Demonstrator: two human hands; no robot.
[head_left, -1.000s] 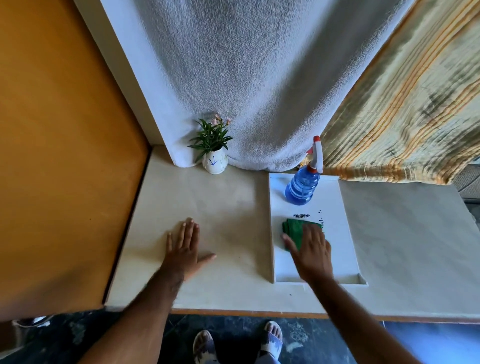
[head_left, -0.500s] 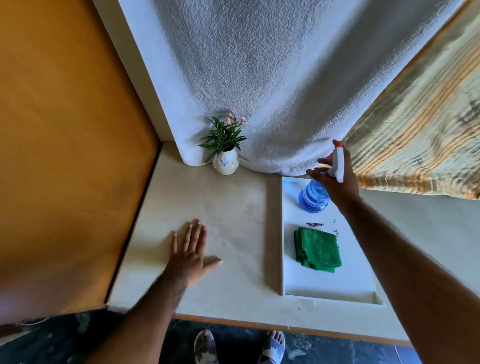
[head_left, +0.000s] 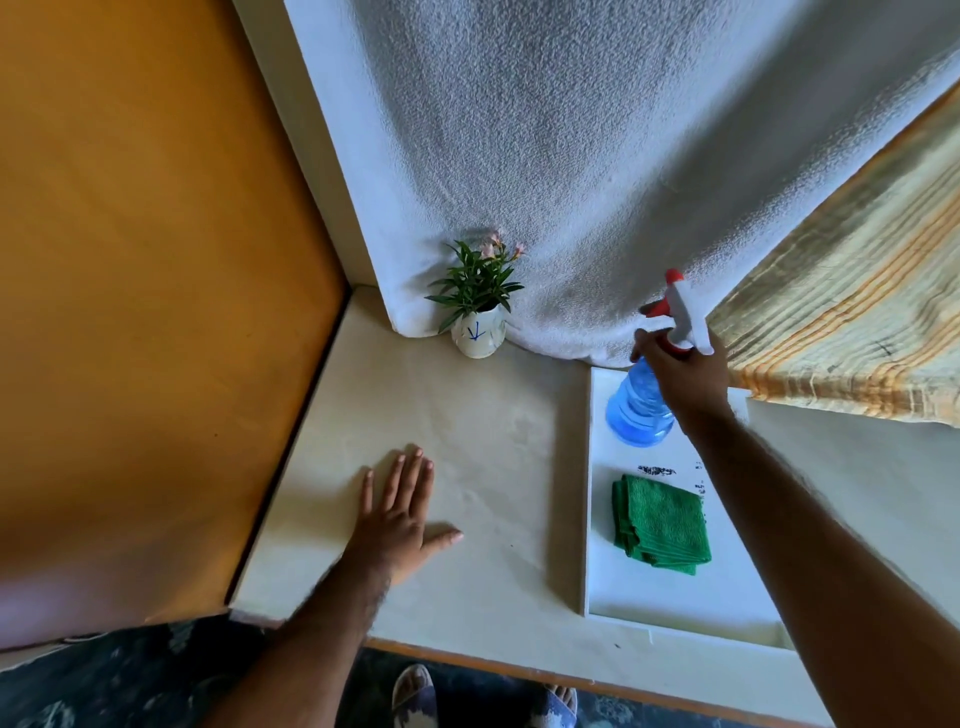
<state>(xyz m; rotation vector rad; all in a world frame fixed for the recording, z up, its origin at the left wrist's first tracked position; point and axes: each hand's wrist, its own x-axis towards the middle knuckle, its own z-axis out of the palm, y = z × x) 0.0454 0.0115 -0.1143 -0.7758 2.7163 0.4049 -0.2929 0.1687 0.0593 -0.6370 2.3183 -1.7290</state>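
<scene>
A blue spray bottle (head_left: 638, 413) with a white and red trigger head stands at the far end of a white tray (head_left: 675, 597). My right hand (head_left: 680, 371) grips the bottle's neck just under the trigger head. A folded green cloth (head_left: 661, 522) lies in the middle of the tray, with small dark marks on the tray just beyond it. My left hand (head_left: 397, 519) rests flat on the cream tabletop (head_left: 467, 415), fingers spread, well left of the tray.
A small white pot with a green flowering plant (head_left: 478, 306) stands at the back against a hanging white towel (head_left: 597, 156). A striped yellow curtain (head_left: 857, 322) hangs at the right. An orange wall (head_left: 130, 286) borders the table's left side. My feet show below the front edge.
My right hand left the green cloth, reached back to the spray bottle and now grips its neck. The left hand stayed flat on the table. The camera view shifted.
</scene>
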